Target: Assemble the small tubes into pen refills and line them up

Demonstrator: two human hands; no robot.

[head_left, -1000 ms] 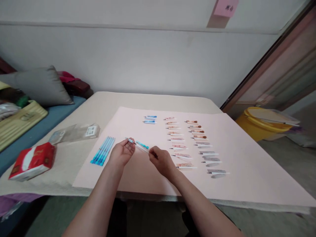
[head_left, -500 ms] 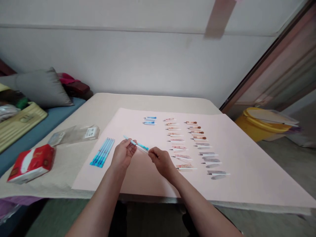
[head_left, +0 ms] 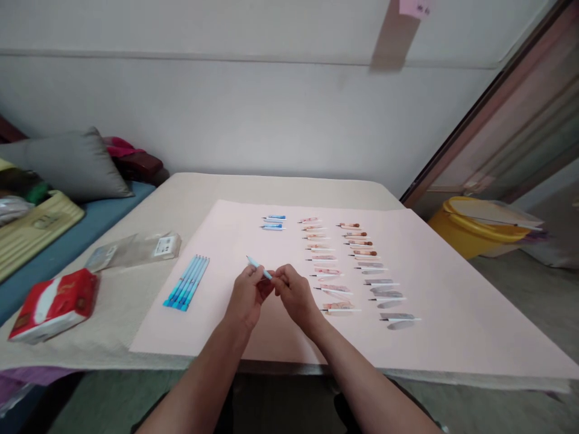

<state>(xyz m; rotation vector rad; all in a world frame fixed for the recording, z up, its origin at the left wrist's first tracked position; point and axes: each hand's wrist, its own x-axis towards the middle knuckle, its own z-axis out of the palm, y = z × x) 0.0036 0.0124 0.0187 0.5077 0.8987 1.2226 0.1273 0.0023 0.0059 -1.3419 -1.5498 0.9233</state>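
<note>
Above the pink sheet, my left hand is closed around a light blue pen, whose pointed end sticks out up and to the left. My right hand touches it from the other side, fingers pinched at the pen's lower end. Fingers hide the exact part held there. To the left lie several blue pens side by side. Beyond my hands are blue pen parts. Rows of pink pen parts, brown-topped pen parts and grey pen parts lie to the right.
A clear plastic wrapper and a red tissue pack lie on the cloth-covered table at left. Further left are a grey cushion and a yellow-green mat. A yellow bucket stands at far right, below the white wall.
My left hand has moved right and slightly nearer, bringing the hands together. The blue and clear pen parts that showed between them are now hidden. The right hand has barely moved.
</note>
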